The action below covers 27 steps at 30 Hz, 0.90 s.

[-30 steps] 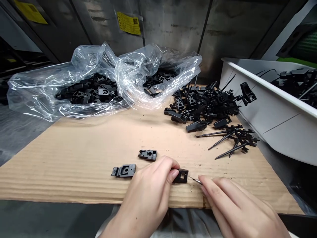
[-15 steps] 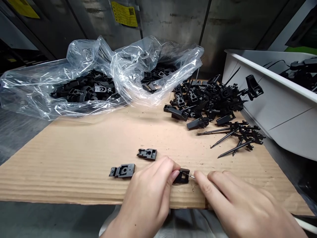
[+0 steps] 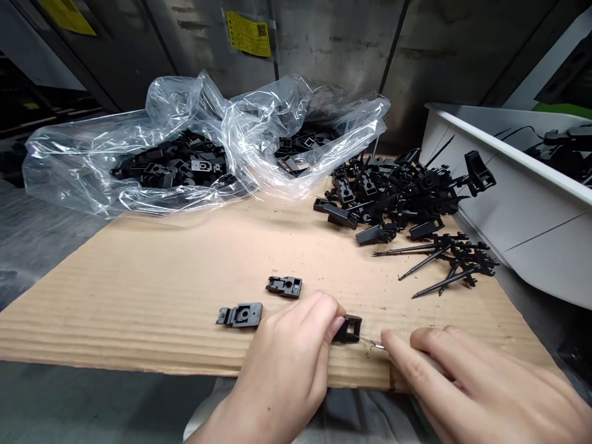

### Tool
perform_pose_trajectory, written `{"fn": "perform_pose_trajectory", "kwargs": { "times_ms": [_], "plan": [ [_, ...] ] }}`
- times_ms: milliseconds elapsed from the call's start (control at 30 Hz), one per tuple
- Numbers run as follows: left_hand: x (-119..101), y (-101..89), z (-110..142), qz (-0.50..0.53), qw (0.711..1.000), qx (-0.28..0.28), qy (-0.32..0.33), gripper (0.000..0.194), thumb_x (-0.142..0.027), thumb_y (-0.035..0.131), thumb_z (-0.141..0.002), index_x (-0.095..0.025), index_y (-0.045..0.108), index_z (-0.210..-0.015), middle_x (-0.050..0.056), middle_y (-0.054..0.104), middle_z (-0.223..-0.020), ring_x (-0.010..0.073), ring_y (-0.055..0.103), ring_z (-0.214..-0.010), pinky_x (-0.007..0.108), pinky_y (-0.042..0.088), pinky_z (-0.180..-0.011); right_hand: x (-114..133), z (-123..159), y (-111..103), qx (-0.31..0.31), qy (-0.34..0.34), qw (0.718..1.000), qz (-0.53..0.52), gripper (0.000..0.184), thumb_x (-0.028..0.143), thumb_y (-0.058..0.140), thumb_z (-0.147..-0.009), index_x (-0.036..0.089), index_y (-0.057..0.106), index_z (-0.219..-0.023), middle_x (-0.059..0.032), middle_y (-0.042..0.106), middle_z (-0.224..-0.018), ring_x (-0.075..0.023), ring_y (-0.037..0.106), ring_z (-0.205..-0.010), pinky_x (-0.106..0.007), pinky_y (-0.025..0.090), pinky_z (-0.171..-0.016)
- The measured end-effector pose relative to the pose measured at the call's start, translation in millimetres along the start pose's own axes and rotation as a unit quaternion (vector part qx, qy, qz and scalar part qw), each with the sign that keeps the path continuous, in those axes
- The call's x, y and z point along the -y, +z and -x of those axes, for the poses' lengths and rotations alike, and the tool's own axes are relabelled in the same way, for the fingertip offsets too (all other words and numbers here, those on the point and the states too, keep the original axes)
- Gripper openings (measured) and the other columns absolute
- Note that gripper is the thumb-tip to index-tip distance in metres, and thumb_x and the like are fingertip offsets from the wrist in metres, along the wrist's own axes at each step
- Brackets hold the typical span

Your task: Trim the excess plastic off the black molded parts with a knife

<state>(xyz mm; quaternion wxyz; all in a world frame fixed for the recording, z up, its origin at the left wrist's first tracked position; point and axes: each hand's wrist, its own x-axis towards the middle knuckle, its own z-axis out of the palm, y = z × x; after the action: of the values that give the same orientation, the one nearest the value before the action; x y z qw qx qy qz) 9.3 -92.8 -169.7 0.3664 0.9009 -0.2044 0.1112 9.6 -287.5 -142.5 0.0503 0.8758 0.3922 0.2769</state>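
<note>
My left hand (image 3: 287,364) is closed on a small black plastic clip (image 3: 349,328) and presses it onto the cardboard sheet (image 3: 161,296) near the front edge. My right hand (image 3: 467,388) pinches a thin metal blade (image 3: 372,343) whose tip points at the clip's right side. Two more black clips lie loose to the left, one clip (image 3: 240,314) nearer me and another clip (image 3: 283,286) just behind it.
A heap of black clips still on their sprues (image 3: 393,197) lies at the back right, with bare sprue sticks (image 3: 444,262) in front of it. A clear plastic bag (image 3: 194,148) of clips fills the back left. A white bin (image 3: 522,197) stands at the right.
The blade tip pushed in against the clip's right side, then drew back slightly to the right. My left hand kept the clip pinned. The camera view shifted a little.
</note>
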Motion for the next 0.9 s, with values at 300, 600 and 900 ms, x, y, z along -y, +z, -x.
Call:
{"fn": "perform_pose_trajectory", "kwargs": {
  "times_ms": [300,600,900],
  "plan": [
    [0,-2.1,-1,-0.002,1.0,0.008,-0.006,0.014,-0.014,0.036,-0.085,-0.015,0.046,-0.075,-0.001,0.05,-0.069,0.0093,0.045,-0.063,0.021,0.029,-0.057,1,1,10,-0.009,-0.047,0.997,-0.061,0.037,0.03,0.025,-0.09,0.011,0.053,-0.106,-0.0097,0.054,-0.085,-0.0172,0.052,-0.071,-0.026,0.041,-0.048],
    [3,2.6,-1,-0.008,1.0,0.012,-0.01,0.016,-0.015,0.032,-0.086,-0.015,0.043,-0.074,-0.001,0.048,-0.069,0.011,0.042,-0.062,0.024,0.026,-0.056,9,-10,1,0.029,-0.03,0.999,0.031,0.034,0.008,0.029,-0.077,0.015,0.059,-0.093,-0.0035,0.049,-0.07,-0.0123,0.05,-0.059,-0.023,0.037,-0.044],
    [-5,-7.9,0,0.143,0.99,0.008,0.012,0.013,-0.012,0.036,-0.085,-0.017,0.048,-0.084,-0.003,0.051,-0.076,0.0066,0.048,-0.07,0.018,0.035,-0.062,-14,6,0,-0.029,0.113,0.95,-0.291,0.034,0.027,0.048,-0.08,0.021,0.042,-0.113,0.0011,0.06,-0.09,-0.0048,0.059,-0.073,-0.002,0.043,-0.059]
  ]
}}
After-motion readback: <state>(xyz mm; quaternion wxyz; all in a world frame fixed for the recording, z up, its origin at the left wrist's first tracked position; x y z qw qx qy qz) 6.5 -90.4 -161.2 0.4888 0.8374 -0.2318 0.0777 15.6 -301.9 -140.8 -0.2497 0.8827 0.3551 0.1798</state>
